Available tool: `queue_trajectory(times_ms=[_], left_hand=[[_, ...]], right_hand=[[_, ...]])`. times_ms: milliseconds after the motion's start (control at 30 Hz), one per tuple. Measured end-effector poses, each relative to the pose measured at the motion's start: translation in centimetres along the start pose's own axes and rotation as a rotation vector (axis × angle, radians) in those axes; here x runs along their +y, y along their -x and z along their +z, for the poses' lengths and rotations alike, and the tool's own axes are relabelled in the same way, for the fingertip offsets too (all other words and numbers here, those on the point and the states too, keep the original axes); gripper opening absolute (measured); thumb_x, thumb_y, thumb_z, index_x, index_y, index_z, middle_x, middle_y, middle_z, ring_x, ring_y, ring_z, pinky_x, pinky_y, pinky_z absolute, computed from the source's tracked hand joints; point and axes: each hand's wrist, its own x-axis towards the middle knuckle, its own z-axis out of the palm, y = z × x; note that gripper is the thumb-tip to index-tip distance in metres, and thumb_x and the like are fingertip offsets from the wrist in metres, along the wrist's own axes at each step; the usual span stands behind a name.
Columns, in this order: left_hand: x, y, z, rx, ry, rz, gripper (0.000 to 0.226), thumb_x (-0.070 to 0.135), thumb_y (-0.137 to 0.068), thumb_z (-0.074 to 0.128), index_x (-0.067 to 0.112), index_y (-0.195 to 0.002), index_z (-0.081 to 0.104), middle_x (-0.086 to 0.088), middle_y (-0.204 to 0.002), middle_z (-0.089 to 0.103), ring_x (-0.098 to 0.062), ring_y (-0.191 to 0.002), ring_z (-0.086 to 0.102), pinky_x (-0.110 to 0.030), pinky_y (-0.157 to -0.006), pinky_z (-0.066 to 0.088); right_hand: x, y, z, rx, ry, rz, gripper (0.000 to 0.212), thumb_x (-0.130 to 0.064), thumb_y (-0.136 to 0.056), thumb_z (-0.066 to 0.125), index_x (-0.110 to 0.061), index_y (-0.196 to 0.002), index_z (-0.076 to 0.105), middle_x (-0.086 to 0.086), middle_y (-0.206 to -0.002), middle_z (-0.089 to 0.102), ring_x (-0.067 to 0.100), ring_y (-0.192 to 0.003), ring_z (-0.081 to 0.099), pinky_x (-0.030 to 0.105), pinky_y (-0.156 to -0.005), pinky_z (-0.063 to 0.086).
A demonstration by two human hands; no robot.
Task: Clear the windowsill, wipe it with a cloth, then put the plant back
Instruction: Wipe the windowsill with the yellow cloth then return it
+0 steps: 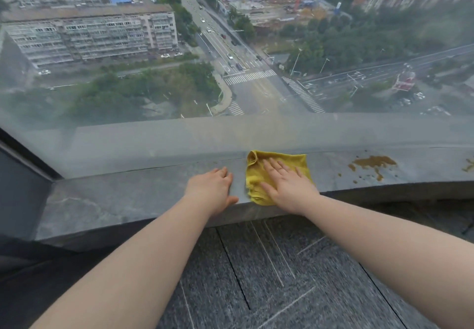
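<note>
Window (230, 46): a large pane fills the upper view, hazy along its lower edge. Through it I see a street crossing, apartment blocks and trees far below. A dark frame (23, 154) runs down the left side.

Floor (269, 277): dark grey carpet tiles with pale seams, below the ledge and under my forearms.

Sill (115, 195): a grey stone ledge running the full width at the foot of the glass, with a rounded front edge. Its surface is dull and shows faint marks toward the left. No pot, tray or other container stands on the part I can see, and the plant is not in view.

Stain (372, 162): a brownish-yellow patch with scattered spots on the sill, well to the right of my hands and apart from the cloth. A second small patch shows at the far right edge.

Cloth (256, 174): yellow, crumpled at its far left corner, lying flat on the sill near the middle and reaching from the glass side to the front edge.

Right hand (287, 187): palm down on the cloth, fingers spread and straight, pressing it against the sill.

Left hand (211, 190): resting on the bare sill just left of the cloth, not touching it, fingers relaxed and lightly bent, thumb at the front edge, holding nothing.
</note>
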Motion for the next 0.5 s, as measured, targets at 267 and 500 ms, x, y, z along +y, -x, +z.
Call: queue_trajectory(times_ms=[267,500], left_hand=[[0.1,0.2,-1.4,0.015,-0.072,0.028,0.059,0.053,-0.092,0.045,0.018,-0.139,0.041,0.000,-0.137,0.046,-0.023,-0.124,0.051,-0.035,-0.078,0.043],[0.3,0.3,-1.7,0.037,-0.048,0.021,0.050,0.048,-0.092,0.050,0.018,-0.132,0.049,-0.001,-0.129,0.051,-0.024,-0.116,0.056,-0.034,-0.073,0.042]], right_hand=[[0.1,5.5,-5.0,-0.050,0.127,0.104,0.059,-0.046,-0.103,0.023,-0.020,-0.155,0.016,-0.003,-0.162,0.016,0.016,-0.151,0.007,0.043,-0.122,0.007],[0.1,8.6,-7.1,-0.082,0.258,0.121,0.058,-0.046,-0.102,0.025,-0.018,-0.152,0.023,0.000,-0.160,0.022,0.019,-0.150,0.012,0.042,-0.122,0.013]])
